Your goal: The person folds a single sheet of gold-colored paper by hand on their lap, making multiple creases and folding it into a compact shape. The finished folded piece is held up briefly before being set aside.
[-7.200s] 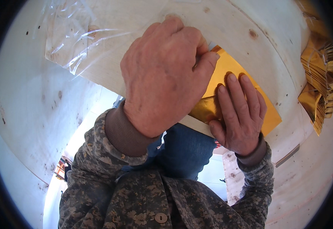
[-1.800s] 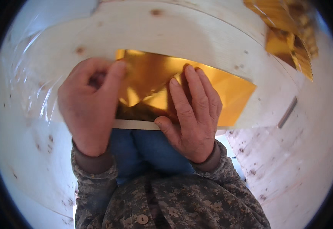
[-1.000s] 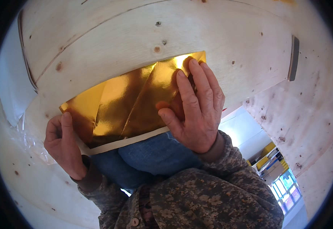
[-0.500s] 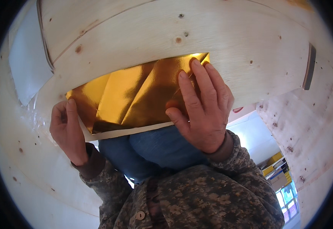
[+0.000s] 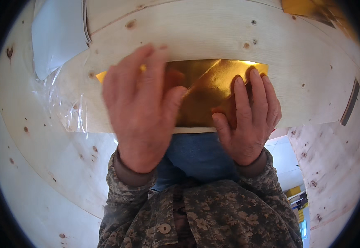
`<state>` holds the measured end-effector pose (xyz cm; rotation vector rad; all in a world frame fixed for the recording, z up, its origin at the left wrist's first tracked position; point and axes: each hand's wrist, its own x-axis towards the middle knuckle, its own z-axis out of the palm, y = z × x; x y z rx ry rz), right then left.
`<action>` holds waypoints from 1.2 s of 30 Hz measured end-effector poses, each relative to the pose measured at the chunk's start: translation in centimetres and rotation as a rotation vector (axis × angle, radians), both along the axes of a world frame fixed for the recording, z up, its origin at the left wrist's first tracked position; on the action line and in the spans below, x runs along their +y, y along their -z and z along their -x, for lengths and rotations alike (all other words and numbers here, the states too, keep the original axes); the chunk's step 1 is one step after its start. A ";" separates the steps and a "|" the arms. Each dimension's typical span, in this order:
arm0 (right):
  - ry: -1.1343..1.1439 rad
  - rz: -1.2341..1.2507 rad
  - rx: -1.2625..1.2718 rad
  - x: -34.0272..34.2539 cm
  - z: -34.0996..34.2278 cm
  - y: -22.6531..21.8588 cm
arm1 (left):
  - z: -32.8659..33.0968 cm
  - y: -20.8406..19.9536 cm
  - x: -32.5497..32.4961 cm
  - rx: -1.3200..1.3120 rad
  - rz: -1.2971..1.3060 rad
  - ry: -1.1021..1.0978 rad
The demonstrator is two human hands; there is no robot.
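Observation:
A shiny gold foil sheet (image 5: 204, 93) with diagonal creases lies on the pale wooden tabletop (image 5: 304, 97), close to its near edge. My right hand (image 5: 250, 120) rests on the sheet's right part, fingers spread and thumb apart, pressing flat. Over the left part is my left hand (image 5: 136, 107), slightly blurred, with fingers stretched out and the thumb to the side. It covers much of that end; only the sheet's left corner shows beside it. Whether the left palm touches the foil I cannot tell.
A stack of white sheets (image 5: 58, 39) lies at the far left, with crumpled clear plastic film (image 5: 70, 105) in front of it. More gold foil (image 5: 312, 12) is at the far right. A dark strip (image 5: 350, 101) sits at the table's right end.
My left hand has let go of the sheet's left corner and moved right, over the foil. My right hand stays on the right part. The whole view has shifted and levelled.

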<state>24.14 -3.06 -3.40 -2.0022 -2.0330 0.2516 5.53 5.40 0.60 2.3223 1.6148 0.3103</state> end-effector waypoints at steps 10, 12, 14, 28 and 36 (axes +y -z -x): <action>-0.021 0.005 -0.012 0.0 -0.2 0.0 | -0.8 0.5 -0.1 -0.044 -0.025 0.052; -0.016 0.011 -0.009 0.0 -0.2 0.0 | -0.9 0.2 -0.1 -0.054 -0.076 0.061; -0.020 0.011 -0.008 0.0 -0.2 0.0 | -1.0 0.0 0.0 -0.051 -0.132 0.051; -0.010 0.018 0.008 0.0 -0.1 -0.1 | -2.0 -1.0 1.4 0.009 -0.081 0.125; 0.008 -0.006 0.008 0.0 0.0 0.4 | -2.9 -2.1 2.1 0.022 0.063 0.083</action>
